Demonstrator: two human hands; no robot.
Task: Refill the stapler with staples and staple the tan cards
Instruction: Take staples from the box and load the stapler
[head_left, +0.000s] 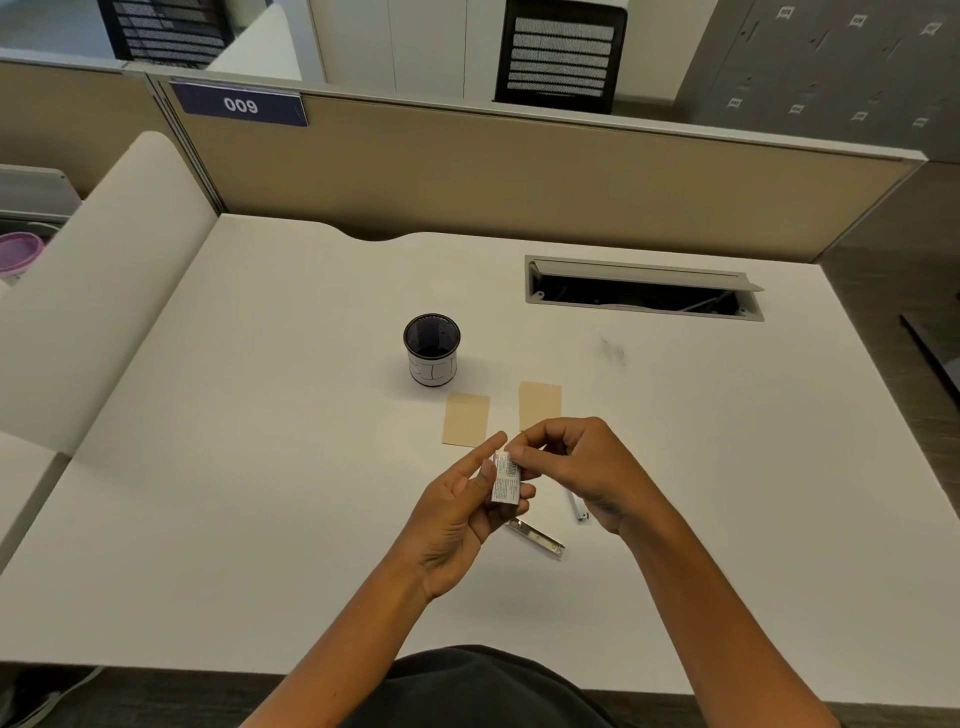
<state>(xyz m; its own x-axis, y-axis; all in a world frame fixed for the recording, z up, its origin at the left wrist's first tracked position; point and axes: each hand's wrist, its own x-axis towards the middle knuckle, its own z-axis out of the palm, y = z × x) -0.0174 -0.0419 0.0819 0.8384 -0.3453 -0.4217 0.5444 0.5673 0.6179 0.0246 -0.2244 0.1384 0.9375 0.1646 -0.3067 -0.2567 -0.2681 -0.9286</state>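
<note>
Well, above the white desk (260, 415) the left hand (457, 514) grips a small staple box (506, 480) upright, thumb and curled fingers round it with the forefinger sticking out straight, while the right hand (576, 467) pinches the box's top end between its fingertips. Under the hands lies the opened stapler (537, 539) (a second metal part (576, 506) shows just beside the right wrist). Two tan cards (466, 420) lie flat a little apart just beyond, near a black mesh pen cup (432, 349).
</note>
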